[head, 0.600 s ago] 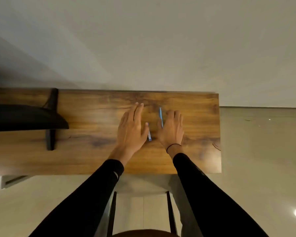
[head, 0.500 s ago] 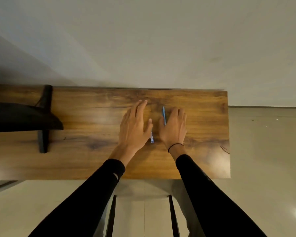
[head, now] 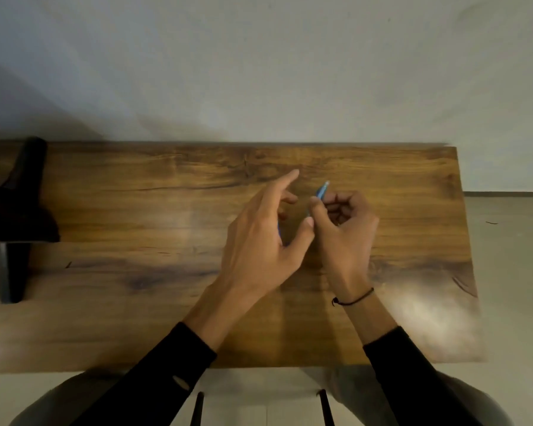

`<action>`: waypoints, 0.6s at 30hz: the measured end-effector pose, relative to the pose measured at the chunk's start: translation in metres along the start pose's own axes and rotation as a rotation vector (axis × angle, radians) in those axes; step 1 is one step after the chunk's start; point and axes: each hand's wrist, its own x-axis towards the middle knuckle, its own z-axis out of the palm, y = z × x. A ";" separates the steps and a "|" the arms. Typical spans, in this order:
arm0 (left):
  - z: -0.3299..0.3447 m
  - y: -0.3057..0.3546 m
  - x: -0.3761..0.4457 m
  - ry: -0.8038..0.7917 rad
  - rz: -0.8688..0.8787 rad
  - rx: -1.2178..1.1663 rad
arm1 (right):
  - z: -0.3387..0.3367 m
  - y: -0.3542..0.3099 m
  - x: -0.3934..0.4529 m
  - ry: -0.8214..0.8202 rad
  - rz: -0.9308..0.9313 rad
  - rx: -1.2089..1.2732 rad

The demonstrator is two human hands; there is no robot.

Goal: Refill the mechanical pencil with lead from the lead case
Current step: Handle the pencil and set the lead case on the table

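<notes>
My right hand [head: 345, 238] is curled around a blue mechanical pencil [head: 322, 190], and one end of it sticks up past my fingers toward the wall. My left hand [head: 259, 241] hovers just to the left, thumb nearly touching the right hand, index finger stretched out. A thin blue sliver of the lead case [head: 279, 233] shows between the left thumb and palm; most of it is hidden. Both hands are over the middle of the wooden table [head: 136, 210]. The picture is blurred.
A black object on a stand [head: 16, 216] occupies the table's left end. A plain wall rises behind the table's far edge. The table's right edge [head: 466, 256] drops to a tiled floor. Dark chair legs [head: 197, 407] show below the near edge.
Both hands were lying flat on the table beside the pencil and the lead case. Now the right hand has closed on the pencil and lifted it, and the left has picked up the case.
</notes>
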 end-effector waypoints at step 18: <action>-0.018 0.002 0.006 -0.018 0.157 0.115 | -0.015 -0.022 -0.002 -0.225 0.077 0.586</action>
